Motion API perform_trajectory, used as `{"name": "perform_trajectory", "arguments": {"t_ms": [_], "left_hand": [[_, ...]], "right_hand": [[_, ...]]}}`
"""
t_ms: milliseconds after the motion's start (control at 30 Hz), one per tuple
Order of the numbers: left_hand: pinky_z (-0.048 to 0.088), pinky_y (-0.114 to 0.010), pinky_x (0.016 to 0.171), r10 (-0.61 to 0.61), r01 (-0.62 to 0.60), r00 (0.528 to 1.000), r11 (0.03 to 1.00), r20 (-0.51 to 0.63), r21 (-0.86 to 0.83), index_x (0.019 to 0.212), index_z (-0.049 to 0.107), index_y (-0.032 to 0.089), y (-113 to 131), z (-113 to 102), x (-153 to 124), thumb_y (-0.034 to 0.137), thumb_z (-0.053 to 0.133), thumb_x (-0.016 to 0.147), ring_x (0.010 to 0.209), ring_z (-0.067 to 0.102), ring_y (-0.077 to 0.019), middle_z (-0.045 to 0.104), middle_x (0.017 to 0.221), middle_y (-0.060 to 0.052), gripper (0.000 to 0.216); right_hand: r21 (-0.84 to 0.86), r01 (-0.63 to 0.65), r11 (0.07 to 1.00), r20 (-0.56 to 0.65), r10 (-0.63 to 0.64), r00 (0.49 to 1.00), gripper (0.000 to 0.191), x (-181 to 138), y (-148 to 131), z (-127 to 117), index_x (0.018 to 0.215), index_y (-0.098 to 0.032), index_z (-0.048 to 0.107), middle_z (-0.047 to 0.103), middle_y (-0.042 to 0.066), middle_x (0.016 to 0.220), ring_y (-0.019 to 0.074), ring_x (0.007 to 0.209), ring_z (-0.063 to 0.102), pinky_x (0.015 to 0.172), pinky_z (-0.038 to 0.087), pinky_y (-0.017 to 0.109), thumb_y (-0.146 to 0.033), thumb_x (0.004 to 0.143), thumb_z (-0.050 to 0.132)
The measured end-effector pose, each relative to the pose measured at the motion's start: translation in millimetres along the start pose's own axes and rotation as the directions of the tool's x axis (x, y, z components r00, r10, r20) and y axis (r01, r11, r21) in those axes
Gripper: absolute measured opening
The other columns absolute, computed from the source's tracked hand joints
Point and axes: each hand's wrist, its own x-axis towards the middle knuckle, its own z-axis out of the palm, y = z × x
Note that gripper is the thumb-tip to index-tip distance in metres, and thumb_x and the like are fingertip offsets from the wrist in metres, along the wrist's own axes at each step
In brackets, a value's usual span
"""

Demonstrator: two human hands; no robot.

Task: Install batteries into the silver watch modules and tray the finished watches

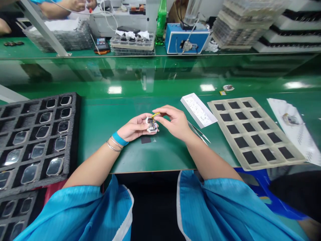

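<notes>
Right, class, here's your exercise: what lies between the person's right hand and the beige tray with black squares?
In the head view, metal tweezers lie there on the green mat, between the right hand and the beige tray, just below a white box.

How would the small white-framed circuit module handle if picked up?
It probably feels light: the left hand cradles the module in its fingers. The exposed board looks fragile. The thin yellow strip held by the right hand may bend easily, though that is hard to tell.
</notes>
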Motion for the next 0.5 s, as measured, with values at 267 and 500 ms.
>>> {"name": "perform_trajectory", "arguments": {"t_ms": [267,500], "left_hand": [[0.062,-0.03,0.076,-0.013,0.013,0.998,1.0,-0.059,-0.006,0.11,0.062,0.014,1,1,1,0.012,0.076,0.072,0.092,0.074,-0.0248,0.073,0.099,-0.009,0.041],[0.061,-0.024,0.063,-0.012,0.024,0.964,0.999,-0.264,0.043,0.091,0.061,0.013,-9,11,10,0.007,0.069,0.075,0.072,0.075,-0.019,0.074,0.08,-0.007,0.019]], "right_hand": [[-0.146,-0.001,0.989,0.007,0.002,1.0,0.019,1,6,1,0.106,-0.026,0.072,0.072,0.003,0.096,0.0175,0.083,0.066,0.084,0.054,0.036,-0.027,0.089,0.063],[-0.195,-0.035,0.98,0.062,0.048,0.997,0.024,0,17,11,0.109,-0.026,0.071,0.072,0.004,0.098,0.0182,0.086,0.066,0.088,0.053,0.037,-0.024,0.088,0.061]]}}
